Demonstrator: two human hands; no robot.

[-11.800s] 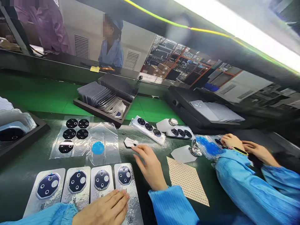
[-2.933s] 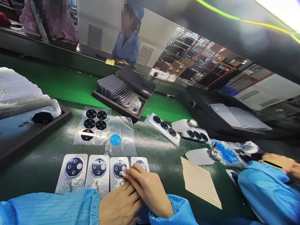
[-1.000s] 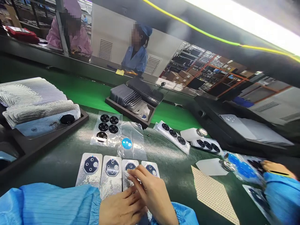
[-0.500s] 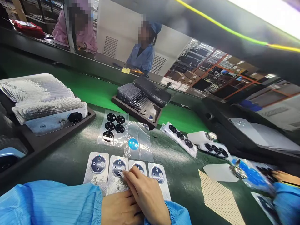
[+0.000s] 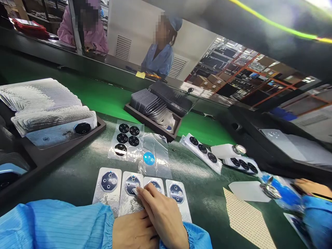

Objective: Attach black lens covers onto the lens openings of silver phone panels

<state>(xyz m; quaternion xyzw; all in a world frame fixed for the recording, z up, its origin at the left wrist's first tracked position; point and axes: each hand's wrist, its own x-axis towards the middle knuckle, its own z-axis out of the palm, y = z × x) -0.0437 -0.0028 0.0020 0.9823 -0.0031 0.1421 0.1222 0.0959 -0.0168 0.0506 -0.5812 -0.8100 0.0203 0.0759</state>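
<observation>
Several phone back covers lie in a row in front of me, pale grey with dark octagonal camera areas. My right hand is closed in a pinch on a small white wad, like a folded wipe. The wad touches the lower right of the octagon on the second back cover. My left hand rests low over the covers, partly under the right hand, its fingers hidden. Left of both hands lies the first back cover; the third is partly covered by my right hand; the rightmost cover lies beside it.
A tray of stacked covers stands left, another dark tray behind. A sheet of black octagonal stickers lies beyond the covers. To the right are metal-capped bottles, a dotted beige sheet and a co-worker's hand.
The view has shifted slightly. My hands keep nearly the same pose, with the white wad still at the second cover's octagon. The co-worker's hand at right has moved a little left.
</observation>
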